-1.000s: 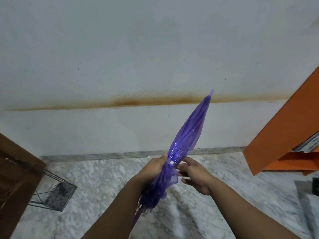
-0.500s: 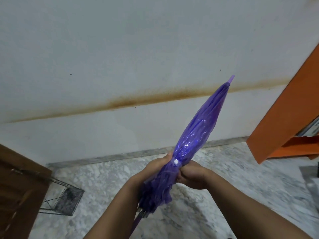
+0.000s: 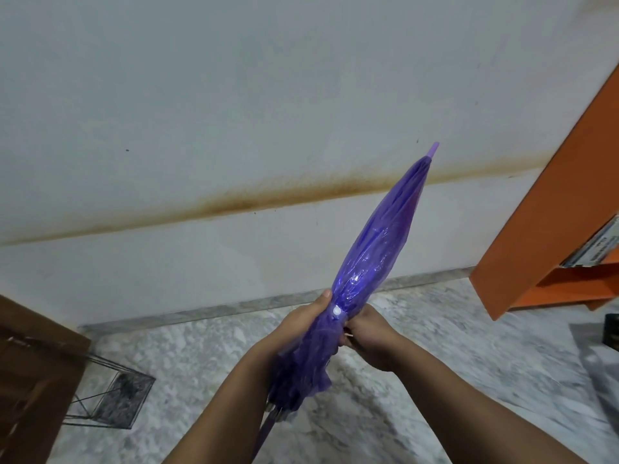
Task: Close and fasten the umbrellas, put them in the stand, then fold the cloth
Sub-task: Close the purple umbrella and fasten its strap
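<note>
A closed purple translucent umbrella (image 3: 375, 252) slants up to the right, its tip near the stained wall. Both hands wrap its lower part. My left hand (image 3: 301, 321) holds it from the left, thumb beside a white snap button (image 3: 336, 310) on the strap. My right hand (image 3: 366, 333) clasps it from the right, just below the snap. The handle end hangs hidden behind my left forearm. A wire umbrella stand (image 3: 107, 396) sits on the floor at the lower left.
A brown wooden panel (image 3: 30, 380) stands at the left edge next to the stand. An orange shelf unit (image 3: 552, 229) leans in from the right. A dark object (image 3: 611, 329) lies at the far right on the marble floor (image 3: 207, 356).
The umbrella has tilted further to the right and risen. My right hand went from open fingers at the strap to a closed clasp around the umbrella.
</note>
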